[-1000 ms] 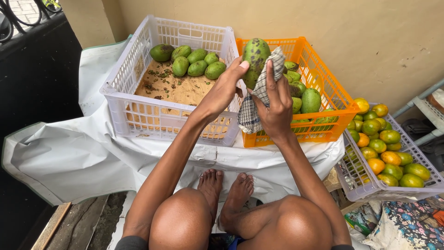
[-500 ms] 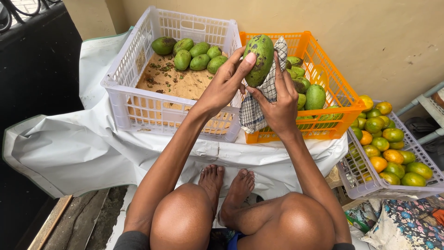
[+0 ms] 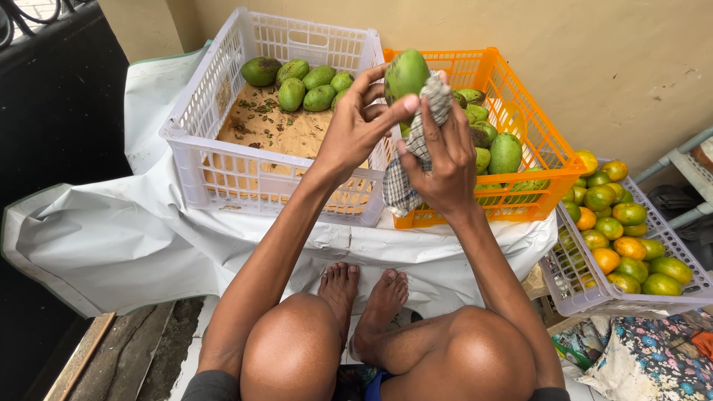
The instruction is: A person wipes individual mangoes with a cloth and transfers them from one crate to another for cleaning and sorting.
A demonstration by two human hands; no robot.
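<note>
Item: one green mango (image 3: 405,74), held up above the seam between the two crates, near the back. Our left hand (image 3: 356,132) grips it from the left with fingertips curled round its side and thumb under it; our right hand (image 3: 444,165) is closed on a checked cloth (image 3: 413,160), whose upper bunch lies pressed against the mango's right face while its tail hangs down past the wrist. Surroundings: a white crate (image 3: 194,126) to the left, lined with brown paper and holding a small row of green mangoes (image 3: 301,80) at its far end; an orange crate (image 3: 546,145) to the right, with more mangoes piled in it; a shallow basket (image 3: 587,293) of green and orange citrus at the far right; a white sheet (image 3: 104,230) under it all. Handling note, in our judgement — the wiping goes best if we keep the left grip light and on the ends, so the cloth can reach the whole skin, and turn the fruit a little at a time against the cloth. A fresh fold of cloth helps — a soiled one only smears.
</note>
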